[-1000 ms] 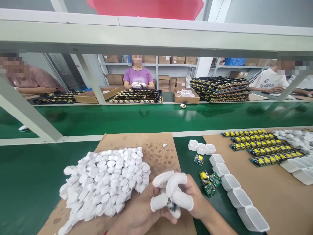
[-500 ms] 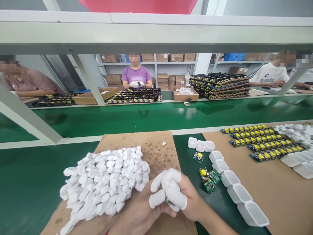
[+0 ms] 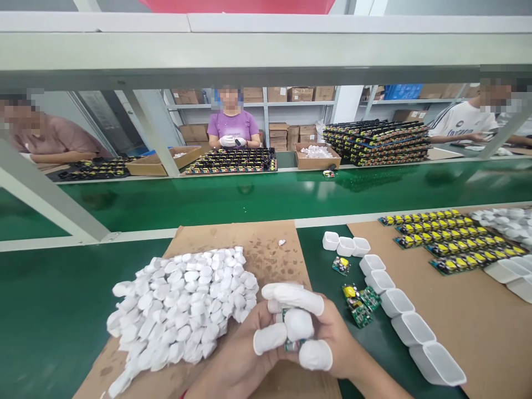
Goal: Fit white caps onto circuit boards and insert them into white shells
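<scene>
Between my two hands, over the brown cardboard, is a small green circuit board, mostly hidden by fingers. A rounded white lump sits against its top. My left hand grips the board from the left, thumb laid along it. From the other side my right hand holds it, with fingers over the far edge and the thumb near the front edge. White finger cots cover several fingertips. A large pile of white wrapped pieces lies left of my hands. To the right lie loose circuit boards with yellow parts.
White plastic cups run in a line down the right side. Beyond them stand rows of yellow-topped boards on cardboard. A green conveyor crosses ahead under a metal frame. Co-workers sit across, near stacked boards and an open box.
My fingers have loosened and spread around the circuit board, and the white lump and green edges now show. The right thumb has moved outward. The view has shifted slightly.
</scene>
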{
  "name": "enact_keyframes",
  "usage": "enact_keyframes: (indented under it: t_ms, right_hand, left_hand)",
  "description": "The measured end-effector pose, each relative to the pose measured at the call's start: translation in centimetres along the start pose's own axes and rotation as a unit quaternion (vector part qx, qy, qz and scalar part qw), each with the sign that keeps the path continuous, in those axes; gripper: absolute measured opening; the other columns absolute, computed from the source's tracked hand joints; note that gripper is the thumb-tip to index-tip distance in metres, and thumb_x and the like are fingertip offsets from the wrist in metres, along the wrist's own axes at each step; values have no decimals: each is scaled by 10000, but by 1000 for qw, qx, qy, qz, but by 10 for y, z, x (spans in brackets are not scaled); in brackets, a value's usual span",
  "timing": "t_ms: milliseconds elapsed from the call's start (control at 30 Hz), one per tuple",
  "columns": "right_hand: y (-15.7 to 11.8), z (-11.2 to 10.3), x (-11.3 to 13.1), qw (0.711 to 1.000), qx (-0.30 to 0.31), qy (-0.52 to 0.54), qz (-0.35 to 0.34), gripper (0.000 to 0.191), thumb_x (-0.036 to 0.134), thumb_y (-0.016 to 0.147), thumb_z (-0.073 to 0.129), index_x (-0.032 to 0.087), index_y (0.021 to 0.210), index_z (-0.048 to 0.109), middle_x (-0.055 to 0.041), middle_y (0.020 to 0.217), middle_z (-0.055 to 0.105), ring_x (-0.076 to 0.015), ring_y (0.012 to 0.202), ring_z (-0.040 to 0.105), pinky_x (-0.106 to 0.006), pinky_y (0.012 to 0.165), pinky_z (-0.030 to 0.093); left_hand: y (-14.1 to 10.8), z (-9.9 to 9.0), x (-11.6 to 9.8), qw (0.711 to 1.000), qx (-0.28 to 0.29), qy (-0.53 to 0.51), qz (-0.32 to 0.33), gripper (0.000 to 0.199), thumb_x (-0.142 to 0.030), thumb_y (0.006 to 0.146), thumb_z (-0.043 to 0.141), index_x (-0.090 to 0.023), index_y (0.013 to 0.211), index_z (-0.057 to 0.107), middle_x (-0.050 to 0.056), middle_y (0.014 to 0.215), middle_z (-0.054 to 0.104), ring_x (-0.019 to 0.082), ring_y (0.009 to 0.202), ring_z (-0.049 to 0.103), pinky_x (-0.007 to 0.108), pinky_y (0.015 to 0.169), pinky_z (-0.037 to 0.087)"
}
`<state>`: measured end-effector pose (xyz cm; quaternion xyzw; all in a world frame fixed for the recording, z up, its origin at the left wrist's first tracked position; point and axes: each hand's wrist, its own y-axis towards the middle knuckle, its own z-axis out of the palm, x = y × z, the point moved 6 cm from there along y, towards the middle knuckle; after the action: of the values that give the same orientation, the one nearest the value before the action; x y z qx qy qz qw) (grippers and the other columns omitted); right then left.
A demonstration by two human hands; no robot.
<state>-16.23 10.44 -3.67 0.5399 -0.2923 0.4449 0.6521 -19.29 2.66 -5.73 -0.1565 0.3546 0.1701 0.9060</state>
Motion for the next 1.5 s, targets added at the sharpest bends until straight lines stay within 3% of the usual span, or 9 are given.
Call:
enact_keyframes:
  t_ms: [200, 467, 633, 767, 900, 1033, 1133, 1300, 1500]
  right_hand:
    - [5, 3, 9, 997, 25, -45, -58, 414, 495, 815, 663, 319, 1189, 648, -74, 1098, 682, -250, 1138, 565, -370, 970, 457]
    - [1, 5, 7, 994, 55, -94, -22, 733, 610, 811, 596, 285, 1429, 370, -91, 1092, 652, -179, 838, 633, -317, 821, 516]
    - [5, 5, 17, 973, 68, -208, -73, 550, 579, 875, 513, 291, 1343, 507, -104, 1108, 645, -238, 1081, 564, -398, 1038, 378]
    - [7, 3, 13, 995, 63, -64, -44, 597, 571, 808, 627, 259, 1311, 549, -52, 826, 648, -208, 935, 596, -364, 952, 450]
    - [5, 6, 10, 997, 56, -28, -52, 368, 437, 838, 653, 244, 1150, 676, -59, 856, 652, -186, 902, 585, -352, 929, 460]
    - [4, 7, 1, 998, 47, 46, -3, 259, 345, 834, 665, 248, 1069, 713, -33, 761, 640, -89, 534, 512, -208, 569, 486]
    - [6, 5, 7, 998, 45, 11, -45, 311, 384, 837, 656, 245, 1113, 697, -3, 597, 576, -130, 594, 559, -249, 650, 506]
    - [7, 8, 22, 989, 104, -70, -83, 422, 316, 810, 694, 326, 1226, 621, -60, 1058, 683, -223, 1127, 557, -377, 1007, 411]
    - [5, 4, 16, 991, 54, -110, -56, 504, 345, 811, 688, 275, 1295, 565, -94, 1139, 665, -225, 1089, 595, -352, 945, 479]
  left_hand:
    - [-1, 1, -4, 999, 29, 13, 32, 257, -219, 717, 817, -197, 924, 667, 1, 734, 562, 109, 711, 541, 195, 662, 463]
    - [-2, 4, -9, 999, -17, 36, 32, 238, -344, 685, 845, -189, 709, 666, -21, 638, 543, 75, 594, 491, 153, 570, 406]
    - [-5, 0, -10, 996, -36, 71, 50, 250, -263, 651, 862, -188, 767, 654, -36, 634, 501, 78, 578, 448, 161, 560, 382]
    - [-3, 2, -9, 997, -28, 61, 39, 306, -282, 632, 873, -165, 675, 593, -32, 633, 482, 76, 582, 416, 153, 541, 366]
    - [0, 12, -14, 992, 3, 114, 48, 345, -352, 665, 847, -140, 771, 597, 11, 713, 519, 108, 658, 470, 172, 590, 444]
    - [2, 16, -15, 991, 4, 134, 27, 349, -351, 683, 827, -132, 792, 578, 24, 700, 534, 124, 611, 502, 198, 541, 467]
    - [0, 15, -18, 992, 8, 121, 36, 374, -393, 687, 826, -133, 750, 564, 9, 697, 493, 102, 633, 463, 171, 579, 431]
    - [-4, 6, -20, 986, -13, 156, 57, 487, -466, 622, 858, -190, 975, 665, 38, 834, 528, 159, 805, 491, 234, 742, 458]
    - [-3, 6, -20, 982, -30, 172, 79, 404, -388, 670, 838, -187, 981, 675, 33, 800, 557, 149, 734, 505, 207, 643, 432]
